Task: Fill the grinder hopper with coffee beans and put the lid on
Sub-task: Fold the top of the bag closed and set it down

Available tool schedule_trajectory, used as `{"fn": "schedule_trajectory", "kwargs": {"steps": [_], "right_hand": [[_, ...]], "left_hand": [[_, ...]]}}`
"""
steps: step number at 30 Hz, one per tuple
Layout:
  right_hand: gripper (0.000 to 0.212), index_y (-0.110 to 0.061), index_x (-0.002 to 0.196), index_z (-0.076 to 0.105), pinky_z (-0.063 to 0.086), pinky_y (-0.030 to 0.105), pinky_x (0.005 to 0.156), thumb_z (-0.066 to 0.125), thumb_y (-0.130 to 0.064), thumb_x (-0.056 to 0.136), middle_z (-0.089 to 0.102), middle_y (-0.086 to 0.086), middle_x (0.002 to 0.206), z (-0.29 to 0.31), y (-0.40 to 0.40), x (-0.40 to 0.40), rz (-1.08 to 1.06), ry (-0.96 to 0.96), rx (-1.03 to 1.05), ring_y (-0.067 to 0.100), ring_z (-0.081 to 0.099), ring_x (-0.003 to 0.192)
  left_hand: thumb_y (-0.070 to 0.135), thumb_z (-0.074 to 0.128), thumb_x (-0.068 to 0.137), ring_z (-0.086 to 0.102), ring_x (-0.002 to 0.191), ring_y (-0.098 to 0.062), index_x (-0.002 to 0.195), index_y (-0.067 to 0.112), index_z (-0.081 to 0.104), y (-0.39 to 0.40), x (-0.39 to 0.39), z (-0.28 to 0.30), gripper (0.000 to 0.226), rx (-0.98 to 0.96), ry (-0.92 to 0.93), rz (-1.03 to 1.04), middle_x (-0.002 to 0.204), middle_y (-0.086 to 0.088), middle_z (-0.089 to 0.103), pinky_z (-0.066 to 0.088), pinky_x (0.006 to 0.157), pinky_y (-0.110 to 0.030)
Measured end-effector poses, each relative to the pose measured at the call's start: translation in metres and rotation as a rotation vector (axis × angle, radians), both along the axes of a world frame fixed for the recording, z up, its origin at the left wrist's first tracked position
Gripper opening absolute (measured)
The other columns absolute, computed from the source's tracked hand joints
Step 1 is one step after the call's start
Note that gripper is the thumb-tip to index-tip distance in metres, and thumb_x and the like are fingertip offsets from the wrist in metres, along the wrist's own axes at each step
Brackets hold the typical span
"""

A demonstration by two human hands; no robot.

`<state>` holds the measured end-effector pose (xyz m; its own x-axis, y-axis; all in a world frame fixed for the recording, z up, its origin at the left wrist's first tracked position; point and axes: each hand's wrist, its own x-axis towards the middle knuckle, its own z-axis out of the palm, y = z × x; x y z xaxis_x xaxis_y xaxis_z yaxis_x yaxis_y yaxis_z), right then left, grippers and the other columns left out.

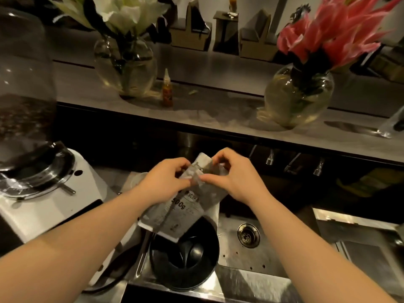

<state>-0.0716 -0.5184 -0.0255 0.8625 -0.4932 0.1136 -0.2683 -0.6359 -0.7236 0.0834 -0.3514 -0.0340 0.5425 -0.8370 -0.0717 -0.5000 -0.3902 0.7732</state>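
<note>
A silver coffee bean bag (183,213) with "500g" printed on it is held upright in front of me, above a black round bowl-shaped part (185,256). My left hand (162,180) and my right hand (231,173) both pinch the bag's top edge, close together. At the far left stands the white grinder (48,206) with its clear hopper (24,84), which holds dark beans in its lower part. Whether the black round part is the hopper's lid I cannot tell.
A steel sink (249,235) with a drain lies under my right arm. On the raised counter (218,110) behind stand two glass vases of flowers (126,66) (299,95) and a small orange squeeze bottle (167,90).
</note>
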Motion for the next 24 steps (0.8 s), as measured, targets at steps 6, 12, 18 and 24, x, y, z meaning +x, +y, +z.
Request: {"fn": "schedule_trajectory", "kwargs": {"steps": [6, 12, 18, 24], "right_hand": [[0.052, -0.030, 0.131, 0.063, 0.061, 0.025, 0.091, 0.091, -0.023, 0.087, 0.080, -0.002, 0.115, -0.045, -0.032, -0.009, -0.138, -0.096, 0.538, 0.014, 0.077, 0.112], [0.013, -0.033, 0.090, 0.083, 0.058, 0.021, 0.081, 0.084, -0.021, 0.095, 0.085, -0.006, 0.098, -0.066, -0.040, 0.013, -0.130, -0.166, 0.533, 0.006, 0.078, 0.094], [0.024, -0.038, 0.083, 0.082, 0.064, 0.029, 0.084, 0.085, -0.015, 0.091, 0.085, -0.001, 0.097, -0.073, -0.065, 0.033, -0.072, -0.207, 0.489, 0.013, 0.080, 0.093], [0.027, -0.030, 0.090, 0.081, 0.061, 0.023, 0.086, 0.081, -0.004, 0.092, 0.085, -0.009, 0.100, -0.078, -0.081, 0.045, -0.043, -0.243, 0.510, 0.008, 0.079, 0.098]], "left_hand": [[0.016, 0.085, 0.088, 0.075, 0.086, 0.002, 0.103, 0.035, 0.070, -0.009, 0.022, -0.013, 0.028, -0.043, 0.168, 0.093, 0.092, 0.018, 0.080, 0.058, 0.079, -0.022], [0.026, 0.090, 0.084, 0.071, 0.092, 0.009, 0.106, 0.043, 0.066, -0.025, 0.031, -0.014, 0.036, 0.022, 0.176, 0.021, 0.098, 0.023, 0.077, 0.058, 0.082, -0.017], [0.028, 0.087, 0.086, 0.075, 0.088, 0.005, 0.103, 0.041, 0.075, -0.038, 0.045, -0.002, 0.024, -0.009, 0.251, 0.086, 0.095, 0.022, 0.079, 0.059, 0.077, -0.020], [0.031, 0.085, 0.087, 0.079, 0.091, -0.004, 0.107, 0.038, 0.078, -0.042, 0.043, -0.007, 0.022, -0.023, 0.427, 0.186, 0.098, 0.016, 0.082, 0.063, 0.089, -0.038]]}}
